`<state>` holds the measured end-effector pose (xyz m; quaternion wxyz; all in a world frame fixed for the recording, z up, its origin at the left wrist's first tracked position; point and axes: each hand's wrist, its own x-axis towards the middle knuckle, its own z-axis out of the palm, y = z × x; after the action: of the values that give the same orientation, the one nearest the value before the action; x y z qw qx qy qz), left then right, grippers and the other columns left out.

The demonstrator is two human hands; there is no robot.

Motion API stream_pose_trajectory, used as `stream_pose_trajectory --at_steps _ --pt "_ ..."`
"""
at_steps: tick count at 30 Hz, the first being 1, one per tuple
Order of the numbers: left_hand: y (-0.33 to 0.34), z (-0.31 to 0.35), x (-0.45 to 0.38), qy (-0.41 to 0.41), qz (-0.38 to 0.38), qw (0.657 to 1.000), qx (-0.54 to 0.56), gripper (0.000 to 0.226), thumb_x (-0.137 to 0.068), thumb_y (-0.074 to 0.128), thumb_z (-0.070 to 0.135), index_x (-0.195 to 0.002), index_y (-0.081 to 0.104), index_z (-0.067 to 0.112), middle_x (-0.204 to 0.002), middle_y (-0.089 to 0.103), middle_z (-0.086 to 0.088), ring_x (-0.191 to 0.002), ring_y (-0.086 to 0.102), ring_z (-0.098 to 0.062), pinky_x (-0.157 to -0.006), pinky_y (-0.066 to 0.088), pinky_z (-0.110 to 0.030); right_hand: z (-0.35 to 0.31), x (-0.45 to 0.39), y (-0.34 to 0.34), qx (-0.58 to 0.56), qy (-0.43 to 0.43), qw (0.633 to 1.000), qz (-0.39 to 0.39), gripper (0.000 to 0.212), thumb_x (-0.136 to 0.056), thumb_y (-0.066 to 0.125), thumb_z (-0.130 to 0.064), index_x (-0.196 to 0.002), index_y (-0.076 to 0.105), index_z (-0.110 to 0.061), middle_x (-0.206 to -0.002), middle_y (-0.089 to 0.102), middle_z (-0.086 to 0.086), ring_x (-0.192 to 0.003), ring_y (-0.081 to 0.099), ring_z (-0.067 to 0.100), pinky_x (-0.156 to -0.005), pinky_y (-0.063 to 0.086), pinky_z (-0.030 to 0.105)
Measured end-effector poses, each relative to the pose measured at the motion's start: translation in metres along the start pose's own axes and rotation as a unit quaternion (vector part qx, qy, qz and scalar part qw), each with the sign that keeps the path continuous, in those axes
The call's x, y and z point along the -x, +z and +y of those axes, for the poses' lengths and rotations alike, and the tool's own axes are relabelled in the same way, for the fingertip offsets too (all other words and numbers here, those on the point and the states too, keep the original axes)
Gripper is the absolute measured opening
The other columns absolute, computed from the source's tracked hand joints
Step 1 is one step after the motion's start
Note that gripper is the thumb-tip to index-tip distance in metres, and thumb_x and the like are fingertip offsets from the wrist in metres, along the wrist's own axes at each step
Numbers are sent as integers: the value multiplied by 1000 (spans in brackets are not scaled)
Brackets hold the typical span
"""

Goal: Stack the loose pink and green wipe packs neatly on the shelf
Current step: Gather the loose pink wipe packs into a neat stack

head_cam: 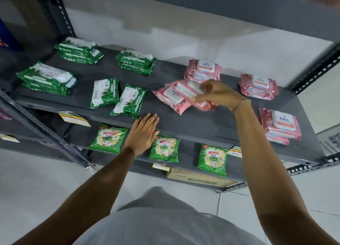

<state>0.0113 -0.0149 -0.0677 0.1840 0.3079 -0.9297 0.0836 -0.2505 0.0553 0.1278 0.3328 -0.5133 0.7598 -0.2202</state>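
Note:
On the dark grey shelf (184, 121), two loose green wipe packs (105, 93) (129, 101) lie side by side near the front. Stacked green packs (46, 78) (79, 50) (136, 61) sit at the left and back. Two loose pink packs overlap mid-shelf: my right hand (219, 94) grips the upper pink pack (185, 90), which lies tilted over the lower one (171, 99). Neat pink stacks (203, 69) (258, 86) (280, 125) stand behind and to the right. My left hand (142, 132) rests flat on the shelf's front edge, fingers apart, holding nothing.
A lower shelf holds three green Wheel detergent bags (108, 138) (164, 148) (212, 159) and a cardboard box (198, 177). Yellow price tags (73, 118) hang on the shelf edges. Perforated metal uprights (312, 71) frame the rack; another shelf board (239, 9) runs overhead.

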Motion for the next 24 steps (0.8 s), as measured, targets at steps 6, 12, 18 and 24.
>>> stream_pose_trajectory --at_steps 6,12,18,24 --pt "10 -3 0 18 37 999 -26 51 -93 37 36 -130 55 6 -134 59 -10 -121 57 -28 -97 46 -44 -35 -48 55 50 -38 967 248 75 -60 75 -56 -116 51 -13 -111 55 4 -98 56 21 -79 54 36" --pt "8 -2 1 11 38 999 -11 52 -93 35 36 -129 56 5 -133 60 -10 -122 56 -27 -100 44 -44 -17 -66 86 179 53 972 144 83 -69 69 -52 -132 34 -11 -128 46 13 -117 48 34 -94 48 48" --pt "-13 27 -9 -98 26 986 129 50 -96 33 38 -125 56 4 -128 60 -14 -118 55 -32 -99 41 -46 -13 -69 58 8 64 995 74 69 -68 52 -77 -101 59 -17 -97 71 7 -84 70 21 -80 58 43" --pt "-55 56 -100 -384 -22 782 490 59 -99 26 47 -100 60 -1 -103 66 -22 -97 60 -33 -82 45 -38 4 -65 44 -145 142 979 4 37 -82 58 -56 -101 63 -25 -108 71 3 -101 66 22 -86 52 34"
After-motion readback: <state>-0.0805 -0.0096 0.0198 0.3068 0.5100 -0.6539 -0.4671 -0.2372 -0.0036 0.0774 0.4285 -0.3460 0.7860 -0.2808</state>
